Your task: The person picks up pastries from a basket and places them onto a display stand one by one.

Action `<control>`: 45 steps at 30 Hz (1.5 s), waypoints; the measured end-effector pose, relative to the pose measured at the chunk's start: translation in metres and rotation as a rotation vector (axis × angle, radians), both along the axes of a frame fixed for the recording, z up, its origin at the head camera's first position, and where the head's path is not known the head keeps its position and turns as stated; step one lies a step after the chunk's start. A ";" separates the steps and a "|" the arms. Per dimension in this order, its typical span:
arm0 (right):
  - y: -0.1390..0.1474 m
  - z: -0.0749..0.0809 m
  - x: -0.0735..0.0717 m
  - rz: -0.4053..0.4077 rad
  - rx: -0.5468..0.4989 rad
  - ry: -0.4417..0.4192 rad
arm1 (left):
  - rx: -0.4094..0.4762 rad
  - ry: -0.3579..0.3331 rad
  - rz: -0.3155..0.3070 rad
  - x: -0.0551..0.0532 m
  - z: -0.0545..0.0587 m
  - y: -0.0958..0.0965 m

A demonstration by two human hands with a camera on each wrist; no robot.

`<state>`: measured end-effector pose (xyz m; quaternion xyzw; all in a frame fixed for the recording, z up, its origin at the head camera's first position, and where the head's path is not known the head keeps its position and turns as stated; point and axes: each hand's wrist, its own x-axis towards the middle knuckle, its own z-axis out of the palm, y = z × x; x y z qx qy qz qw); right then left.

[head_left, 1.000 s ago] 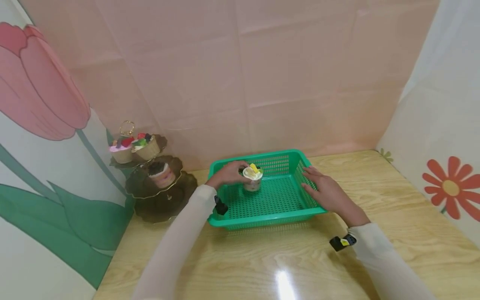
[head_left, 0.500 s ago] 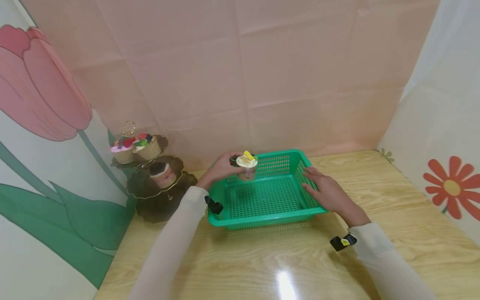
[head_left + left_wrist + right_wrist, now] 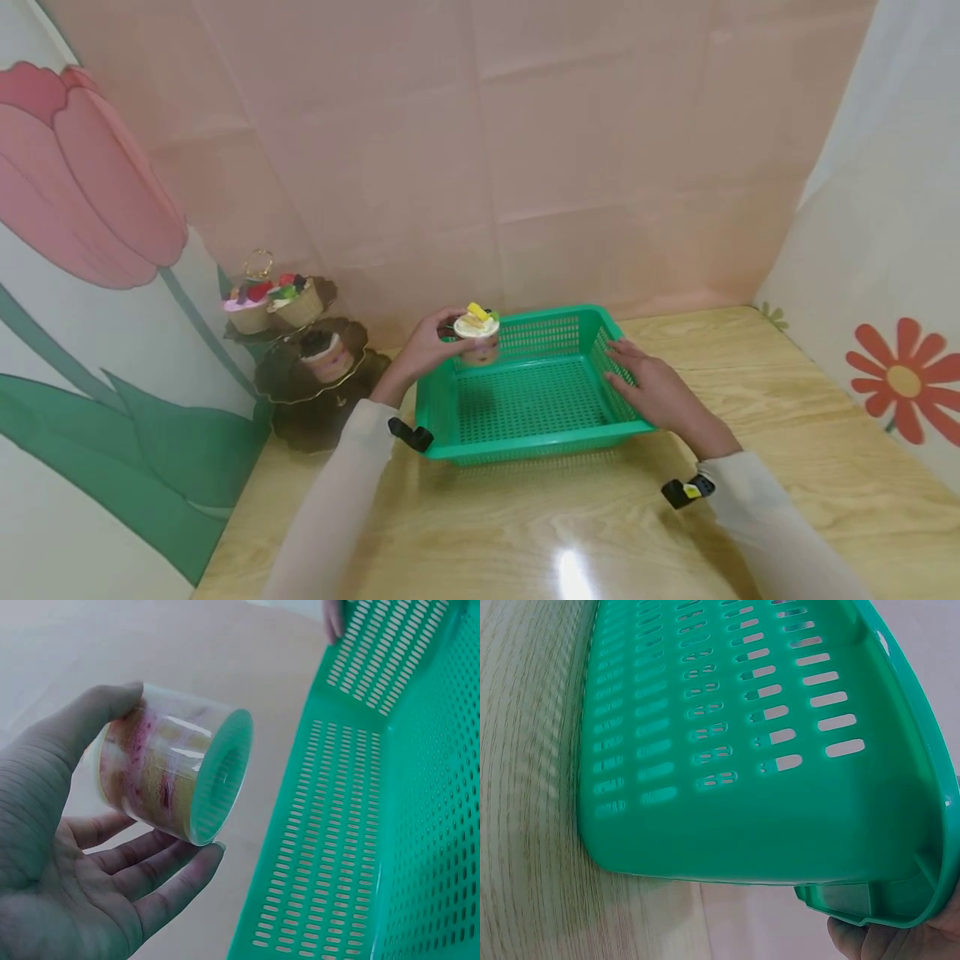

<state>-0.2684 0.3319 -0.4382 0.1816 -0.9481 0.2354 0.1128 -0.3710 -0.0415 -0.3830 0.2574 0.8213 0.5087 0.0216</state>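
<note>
My left hand point(image 3: 420, 350) pinches a clear dessert cup point(image 3: 480, 348) between thumb and fingers, over the left part of a green plastic basket point(image 3: 536, 446). The cup has pale cream and yellow fruit pieces on top. Pink and tan cake layers show through its wall in the left wrist view, where its base point(image 3: 225, 776) faces the basket. My right hand point(image 3: 660, 392) rests on the basket's right rim with fingers extended over the edge. In the right wrist view only a few fingers point(image 3: 877, 941) show by the rim; the rest is out of frame.
A dark tiered stand point(image 3: 288, 379) with gold edges is left of the basket. Two fruit-topped cupcakes, one of them pink point(image 3: 246, 312), sit on its top tier, and a dark-topped dessert cup point(image 3: 327, 357) on the tier below. Behind the wooden table point(image 3: 480, 525) hangs pink cloth.
My left hand has lifted the dessert cup up from inside the basket and carried it left towards the basket's left rim. The right hand and the basket have stayed in place.
</note>
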 end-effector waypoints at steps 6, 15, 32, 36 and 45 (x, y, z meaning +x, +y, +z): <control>-0.001 0.002 0.000 0.002 0.013 0.025 | 0.053 0.023 0.039 0.024 0.010 -0.016; -0.003 0.001 -0.001 0.006 0.008 0.033 | 0.152 0.001 0.059 0.050 0.007 -0.042; -0.001 -0.003 -0.001 0.001 0.001 0.013 | 0.385 0.148 0.250 0.072 -0.022 -0.094; 0.001 -0.003 -0.002 0.002 0.005 0.016 | 0.438 0.225 0.318 0.074 -0.030 -0.106; -0.002 0.000 -0.003 0.010 -0.003 0.019 | 0.462 0.340 0.436 0.084 -0.037 -0.140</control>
